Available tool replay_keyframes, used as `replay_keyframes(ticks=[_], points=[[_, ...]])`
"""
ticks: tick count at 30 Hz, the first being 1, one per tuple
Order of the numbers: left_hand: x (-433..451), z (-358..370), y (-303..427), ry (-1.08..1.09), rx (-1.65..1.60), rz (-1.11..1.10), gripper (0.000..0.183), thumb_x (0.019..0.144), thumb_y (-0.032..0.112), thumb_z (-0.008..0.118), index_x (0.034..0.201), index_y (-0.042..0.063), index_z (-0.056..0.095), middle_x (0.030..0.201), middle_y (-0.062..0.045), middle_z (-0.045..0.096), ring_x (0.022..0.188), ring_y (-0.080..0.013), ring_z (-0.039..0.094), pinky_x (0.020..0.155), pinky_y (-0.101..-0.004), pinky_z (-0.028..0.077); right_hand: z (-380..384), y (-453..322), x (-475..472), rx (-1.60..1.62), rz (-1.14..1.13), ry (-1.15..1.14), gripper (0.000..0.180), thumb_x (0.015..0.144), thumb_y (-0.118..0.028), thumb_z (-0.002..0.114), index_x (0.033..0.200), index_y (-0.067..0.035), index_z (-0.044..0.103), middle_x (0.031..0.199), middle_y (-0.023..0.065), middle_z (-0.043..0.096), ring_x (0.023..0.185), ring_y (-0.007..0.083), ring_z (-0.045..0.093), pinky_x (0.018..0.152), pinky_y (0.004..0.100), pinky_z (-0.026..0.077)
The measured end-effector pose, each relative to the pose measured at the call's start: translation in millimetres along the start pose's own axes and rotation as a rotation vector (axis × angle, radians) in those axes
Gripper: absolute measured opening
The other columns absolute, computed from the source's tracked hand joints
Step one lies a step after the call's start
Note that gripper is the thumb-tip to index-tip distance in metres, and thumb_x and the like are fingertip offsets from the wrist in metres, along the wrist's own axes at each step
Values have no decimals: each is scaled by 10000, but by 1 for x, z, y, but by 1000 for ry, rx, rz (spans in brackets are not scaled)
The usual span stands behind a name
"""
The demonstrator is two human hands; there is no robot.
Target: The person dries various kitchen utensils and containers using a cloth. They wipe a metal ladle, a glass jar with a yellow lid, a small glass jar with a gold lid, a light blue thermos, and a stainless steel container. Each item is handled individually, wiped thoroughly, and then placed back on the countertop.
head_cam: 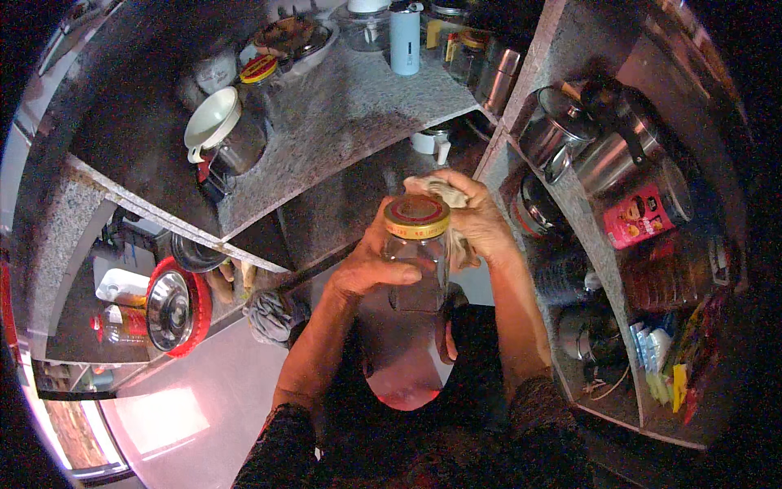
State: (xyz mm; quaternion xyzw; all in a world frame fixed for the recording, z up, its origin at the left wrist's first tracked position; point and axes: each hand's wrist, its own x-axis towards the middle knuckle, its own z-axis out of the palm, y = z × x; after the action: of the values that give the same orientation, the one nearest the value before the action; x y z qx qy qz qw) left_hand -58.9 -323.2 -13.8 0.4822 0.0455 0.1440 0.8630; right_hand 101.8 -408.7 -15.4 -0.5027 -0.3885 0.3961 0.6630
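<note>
A clear glass jar (421,275) with a gold and red metal lid (416,217) stands upright in the middle of the view, off any shelf. Around its left side my left hand (376,263) is closed, the thumb lying across the glass. My right hand (479,211) grips a pale crumpled cloth (451,194) at the jar's right side, just behind the lid. Part of the cloth hangs down along the glass. The jar hides some of the left fingers.
Ahead is a stone shelf (360,104) with a light blue bottle (405,40) and a white strainer (214,119) on a container. Shelves at right hold steel pots (565,122) and a pink packet (638,217). At lower left are a red basin (201,305) and a grey cloth (269,318).
</note>
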Motion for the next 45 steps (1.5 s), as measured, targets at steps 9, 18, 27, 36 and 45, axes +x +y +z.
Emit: replay_keyframes(ticks=[9, 18, 27, 36, 45], points=[[21, -24, -17, 195, -350, 174, 579, 740, 337, 650, 1203, 59, 441, 1078, -88, 553, 1013, -238, 538, 876, -406, 456, 28, -24, -15, 30, -182, 127, 310, 818, -41, 579, 1122, -51, 518, 989, 83, 602, 859, 183, 595, 752, 281, 474], [14, -10, -10, 340, 72, 201, 785, 594, 22, 783, 1256, 87, 367, 1090, -59, 541, 990, -185, 538, 849, -326, 457, 32, -20, -11, -757, -614, 207, 274, 819, -149, 578, 1049, -15, 514, 1025, 170, 525, 954, 322, 520, 816, 378, 427], [11, -24, -28, 258, 54, 248, 764, 585, 293, 735, 1229, 39, 410, 1093, -109, 561, 921, -253, 594, 818, -384, 490, 24, -5, -3, -74, -57, 200, 303, 905, -292, 492, 1047, -33, 558, 818, 12, 595, 680, 77, 526, 591, 237, 442], [7, -20, -19, 158, -364, 214, 781, 566, 299, 723, 1244, 73, 408, 1208, -103, 482, 1067, -270, 506, 937, -395, 407, 27, 14, 0, 367, 278, 126, 291, 853, -297, 566, 1008, -53, 595, 918, 37, 603, 805, 135, 559, 716, 285, 465], [24, -32, -7, 495, -518, 370, 716, 704, 676, 527, 1169, 134, 467, 1095, -114, 535, 1005, -297, 501, 892, -497, 390, 32, 5, -10, 542, 380, 191, 345, 823, -348, 599, 1053, -92, 581, 905, 53, 615, 765, 155, 591, 657, 323, 494]])
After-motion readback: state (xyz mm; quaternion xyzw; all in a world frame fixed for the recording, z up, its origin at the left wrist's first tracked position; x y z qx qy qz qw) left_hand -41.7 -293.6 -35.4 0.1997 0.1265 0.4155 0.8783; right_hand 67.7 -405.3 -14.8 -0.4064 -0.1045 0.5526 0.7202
